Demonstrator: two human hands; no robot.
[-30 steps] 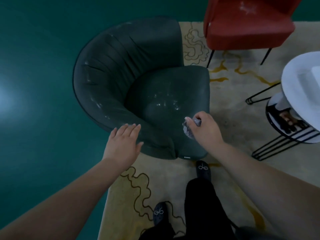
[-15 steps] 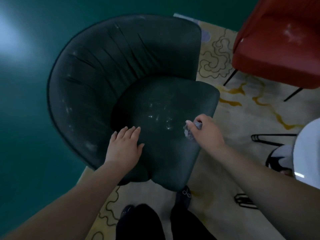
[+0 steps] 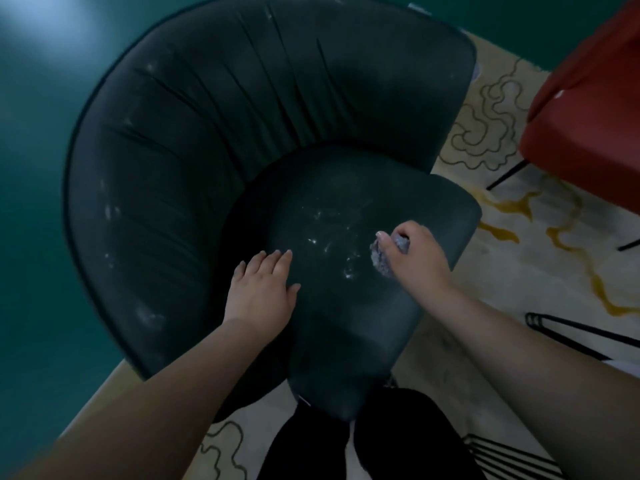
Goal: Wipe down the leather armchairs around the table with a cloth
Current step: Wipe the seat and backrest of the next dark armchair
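From the head camera, the only view there is, the dark green armchair [image 3: 214, 161] fills most of the frame, its pleated back curving from about seven o'clock round to one o'clock and the seat cushion [image 3: 363, 306] jutting toward the person's legs at six o'clock. Pale smears and flecks dot the middle of the cushion and the inner back. The left hand [image 3: 259, 292] lies flat and spread, palm down, at the cushion's nine o'clock edge, holding nothing and looking as though it steadies the chair. The right hand [image 3: 415, 261] is clenched round a small grey cloth [image 3: 381, 258], bunched into a wad that pokes out at thumb and fingers and sits on the cushion at roughly three o'clock of the smears, just beside them.

The cloth looks soft, light and easily crushed, so a fist grip like this one suits it, though opening it flatter would cover more surface. The leather appears smooth and slightly yielding; I would expect the wad to glide readily, with the pleats of the back needing fingertip pressure.

A red chair [image 3: 588, 126] stands at two o'clock on the patterned rug [image 3: 502, 258], apart from the green one; thin black wire legs [image 3: 571, 330] show at four o'clock
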